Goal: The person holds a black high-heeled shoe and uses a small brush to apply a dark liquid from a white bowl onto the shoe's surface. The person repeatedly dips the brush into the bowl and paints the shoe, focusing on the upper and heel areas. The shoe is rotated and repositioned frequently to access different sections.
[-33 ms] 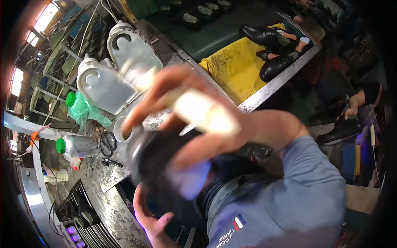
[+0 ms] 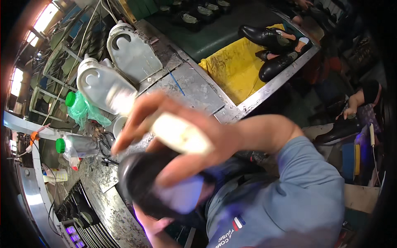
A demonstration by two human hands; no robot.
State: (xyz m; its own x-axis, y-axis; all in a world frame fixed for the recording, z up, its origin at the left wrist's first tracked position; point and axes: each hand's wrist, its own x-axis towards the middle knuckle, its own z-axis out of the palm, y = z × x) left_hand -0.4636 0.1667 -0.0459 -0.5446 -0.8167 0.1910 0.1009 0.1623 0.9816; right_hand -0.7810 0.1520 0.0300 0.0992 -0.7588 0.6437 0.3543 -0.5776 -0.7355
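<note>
My right hand is raised close to the camera and blurred. Its fingers are wrapped round a cream-coloured, handle-like object, whose working end I cannot make out. Just below it is a black shoe, also blurred. My left hand holds the shoe from underneath, near the lower edge of the view. The right hand and the cream object hover directly over the shoe. Whether they touch it cannot be told. My blue-grey sleeve fills the lower right.
A worn metal workbench carries two white jugs, a green plastic bag and a clear bottle with a green cap. Black shoes lie on a yellow cloth. Another person's hand is at the right.
</note>
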